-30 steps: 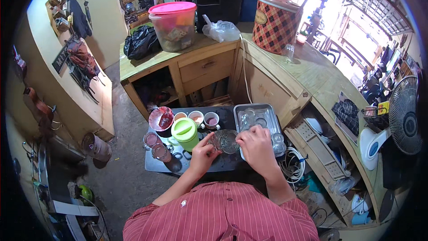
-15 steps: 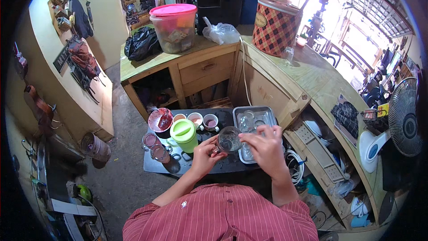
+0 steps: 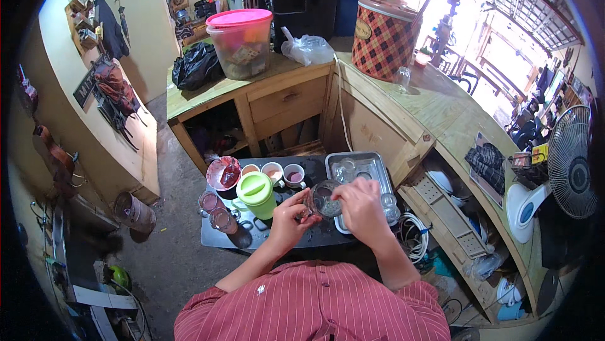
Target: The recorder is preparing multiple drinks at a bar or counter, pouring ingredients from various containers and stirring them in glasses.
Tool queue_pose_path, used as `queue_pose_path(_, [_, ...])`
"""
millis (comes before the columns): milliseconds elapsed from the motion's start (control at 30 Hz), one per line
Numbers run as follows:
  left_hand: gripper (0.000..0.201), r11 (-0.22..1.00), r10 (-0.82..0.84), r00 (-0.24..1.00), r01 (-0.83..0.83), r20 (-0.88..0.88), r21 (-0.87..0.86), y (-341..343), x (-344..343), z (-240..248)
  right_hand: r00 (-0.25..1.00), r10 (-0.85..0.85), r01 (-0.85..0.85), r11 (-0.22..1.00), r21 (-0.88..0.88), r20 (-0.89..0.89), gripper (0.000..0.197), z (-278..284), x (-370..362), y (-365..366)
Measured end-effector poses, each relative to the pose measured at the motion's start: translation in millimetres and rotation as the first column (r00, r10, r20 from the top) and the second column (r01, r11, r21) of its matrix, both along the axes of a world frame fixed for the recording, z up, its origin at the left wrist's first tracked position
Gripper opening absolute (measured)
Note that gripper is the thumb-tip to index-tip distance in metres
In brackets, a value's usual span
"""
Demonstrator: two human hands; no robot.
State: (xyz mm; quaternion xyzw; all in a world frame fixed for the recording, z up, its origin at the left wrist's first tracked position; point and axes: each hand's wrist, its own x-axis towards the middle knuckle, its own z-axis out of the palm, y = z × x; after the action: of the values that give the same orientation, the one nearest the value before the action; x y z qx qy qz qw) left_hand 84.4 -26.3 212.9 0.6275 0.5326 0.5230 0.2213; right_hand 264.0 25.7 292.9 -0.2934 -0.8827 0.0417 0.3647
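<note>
My left hand (image 3: 288, 220) is wrapped round a clear glass (image 3: 322, 201), tilted with its mouth toward me. At the glass's rim my right hand (image 3: 364, 207) has its fingers pinched together; whatever they hold, if anything, is hidden. Just left of the glass stands a light green lidded pitcher (image 3: 257, 197). Behind it are several white cups, one with dark purple contents (image 3: 293, 177). Two glass mugs (image 3: 223, 220) of brownish drink sit at the left. A metal tray (image 3: 382, 174) with several clear glasses in it lies beyond my right hand.
These stand on a low dark table (image 3: 217, 237). A pink-and-white bowl (image 3: 218, 181) with something red is at its back left. Behind is a wooden counter with a pink-lidded tub (image 3: 239, 51), a black bag (image 3: 198, 65) and a plaid cooler (image 3: 386, 38). A fan (image 3: 567, 164) stands right.
My right hand has come down and left to the glass's mouth, its fingers drawn closer together. My left hand still holds the glass in nearly the same place.
</note>
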Motion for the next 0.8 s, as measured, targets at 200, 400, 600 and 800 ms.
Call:
queue_pose_path(200, [0.033,0.999,0.048,0.995,-0.047,-0.091,0.009,1,4,10,0.995,-0.102,0.102,0.995,0.004,-0.007,0.008,-6,-8,-8])
queue_pose_path(400, [0.027,0.995,0.067,0.992,-0.059,-0.102,0.084,1,5,1,0.986,-0.164,0.162,0.986,-0.042,-0.029,0.008,15,6,-13])
queue_pose_path(600, [0.024,0.997,0.077,0.988,-0.075,-0.135,0.02,4,5,6,0.992,-0.121,0.111,0.977,-0.182,-0.045,0.02,8,17,-15])
queue_pose_path(800, [0.024,0.98,0.137,0.955,-0.091,-0.264,0.18,6,7,10,0.946,0.048,-0.176,0.908,-0.381,-0.321,0.015,-4,9,-13])
